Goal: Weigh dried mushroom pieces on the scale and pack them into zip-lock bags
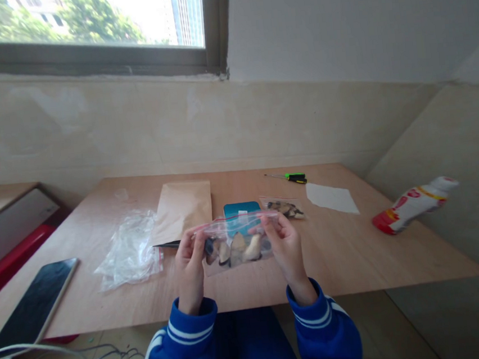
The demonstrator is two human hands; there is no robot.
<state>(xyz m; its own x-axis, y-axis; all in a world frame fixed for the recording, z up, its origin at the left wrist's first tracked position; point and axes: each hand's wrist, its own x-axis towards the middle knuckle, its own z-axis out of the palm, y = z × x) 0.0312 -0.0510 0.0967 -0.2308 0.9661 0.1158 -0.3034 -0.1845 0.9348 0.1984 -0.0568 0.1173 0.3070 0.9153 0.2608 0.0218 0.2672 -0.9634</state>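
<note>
Between my hands is a clear zip bag with a red line along its top edge. Pale and dark pieces that look like dried mushroom slices lie inside it. My left hand pinches the bag's upper left corner, and my right hand pinches the upper right corner. Behind the bag, partly covered by it, is a flat teal object. A second clear bag with similar dark pieces lies just beyond my right hand. A brown paper pouch lies behind my left hand.
Left of the pouch lies a pile of clear plastic bags. A tablet or large phone lies at the left edge, near white cables. Farther right are a screwdriver with a green and black handle, white paper and a red-white bottle.
</note>
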